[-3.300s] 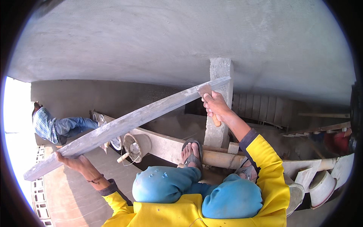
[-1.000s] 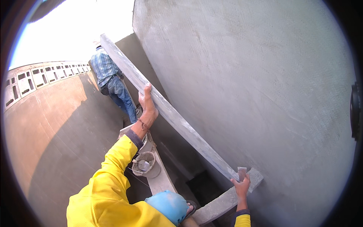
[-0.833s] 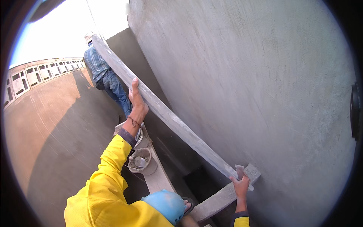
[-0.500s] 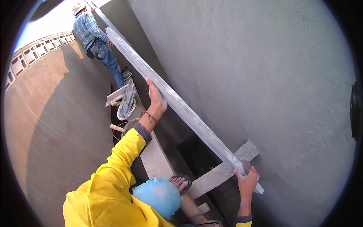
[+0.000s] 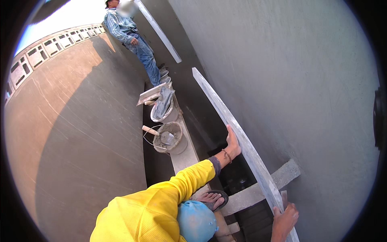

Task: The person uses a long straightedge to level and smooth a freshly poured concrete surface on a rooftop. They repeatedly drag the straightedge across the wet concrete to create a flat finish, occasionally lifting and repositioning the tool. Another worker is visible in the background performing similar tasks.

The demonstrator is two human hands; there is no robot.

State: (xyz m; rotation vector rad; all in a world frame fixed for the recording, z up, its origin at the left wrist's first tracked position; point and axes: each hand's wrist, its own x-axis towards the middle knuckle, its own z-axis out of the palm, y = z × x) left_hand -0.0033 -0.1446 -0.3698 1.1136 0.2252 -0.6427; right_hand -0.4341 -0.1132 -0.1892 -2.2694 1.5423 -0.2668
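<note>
Since half a second ago the long grey straightedge (image 5: 242,141) has slid lower along the plastered wall (image 5: 290,80), and both hands have come down with it. The left hand (image 5: 232,145), at the end of a yellow sleeve (image 5: 177,189), lies with its palm flat on the near edge of the straightedge about midway along it, fingers stretched out rather than wrapped round. The right hand (image 5: 284,218) is closed round the lower end of the straightedge, near the picture's bottom edge. A grey wooden plank (image 5: 262,187) crosses behind the straightedge there.

On the narrow scaffold board (image 5: 183,155) stand a mortar-caked bucket (image 5: 171,137) holding a trowel, and beyond it a second bucket (image 5: 163,111) with a flat board laid across (both well apart from the hands). A sandalled foot (image 5: 211,198) rests on the board beside a blue knee (image 5: 195,220). Farther along, another person in a checked shirt and jeans (image 5: 139,44) stands on the board beside a second straightedge (image 5: 159,32) on the wall. No packages, labels or signs are visible.
</note>
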